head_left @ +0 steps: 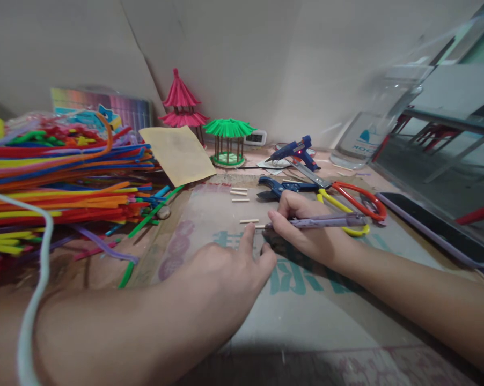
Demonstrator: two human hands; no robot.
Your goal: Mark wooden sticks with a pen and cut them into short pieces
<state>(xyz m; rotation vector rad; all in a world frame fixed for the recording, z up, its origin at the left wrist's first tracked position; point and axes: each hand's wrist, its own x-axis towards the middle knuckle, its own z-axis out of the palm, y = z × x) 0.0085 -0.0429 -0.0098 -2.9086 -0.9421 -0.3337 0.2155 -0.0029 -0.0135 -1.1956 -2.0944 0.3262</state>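
Observation:
My right hand [302,222] is closed round a pale purple pen [326,220], its tip pointing left, close to my left index fingertip. My left hand [229,262] lies low over the work sheet [221,214], index finger stretched out and thumb apart. That fingertip touches down just below a short wooden stick [249,221]; whether it presses a second piece beside the pen tip is hard to make out. Farther back lie several more short wooden sticks [240,200]. Just beyond my right hand are blue-handled cutters [280,187] and scissors [338,206] with red and yellow handles.
Colourful pipe cleaners [85,201] are heaped at the left, with a pale cable [43,268] in front. Behind stand a green-roofed model pavilion [229,128], a pink one [180,102], a yellow card [180,153] and a blue glue gun [292,151]. A phone [435,225] lies right.

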